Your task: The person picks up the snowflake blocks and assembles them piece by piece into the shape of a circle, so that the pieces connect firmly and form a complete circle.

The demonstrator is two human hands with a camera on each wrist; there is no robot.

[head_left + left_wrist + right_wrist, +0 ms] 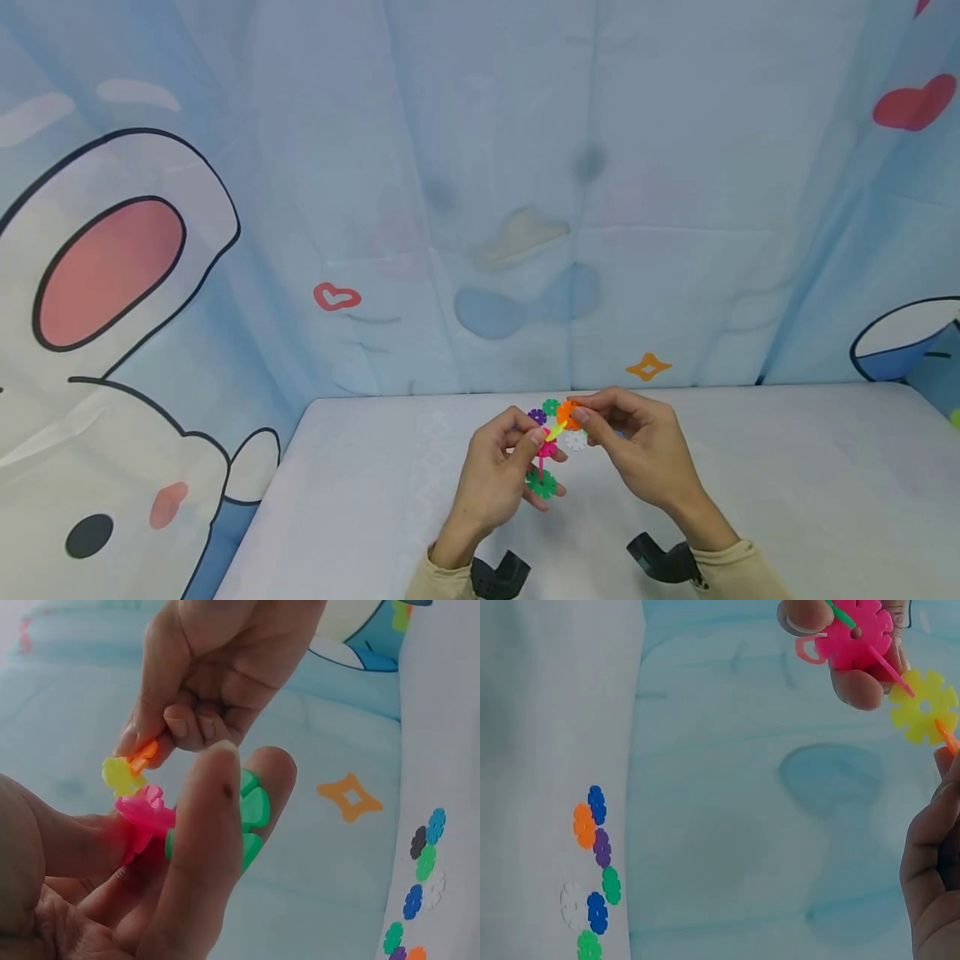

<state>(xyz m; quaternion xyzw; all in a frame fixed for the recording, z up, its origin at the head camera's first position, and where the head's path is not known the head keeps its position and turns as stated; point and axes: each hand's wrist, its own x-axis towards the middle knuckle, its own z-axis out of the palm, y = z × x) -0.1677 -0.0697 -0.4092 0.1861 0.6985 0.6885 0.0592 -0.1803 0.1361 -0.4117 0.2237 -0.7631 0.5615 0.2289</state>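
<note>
Notched plastic discs are linked in a chain between the two hands. The left hand (491,467) pinches the pink part (851,645) between thumb and fingers; a green disc (541,484) joined to it lies by the other fingers. Thumb and index finger of the right hand (648,450) pinch an orange disc (142,756), its remaining fingers curled in. Between them a yellow disc (924,694) is slotted to both the pink and the orange. In the left wrist view, left fingers partly cover the green disc (255,806).
Loose discs lie on the white table (360,500) beyond the hands, among them an orange (585,826), a purple (602,847), a white (573,905) and a blue one (597,913). A printed light blue curtain (480,167) hangs behind the table.
</note>
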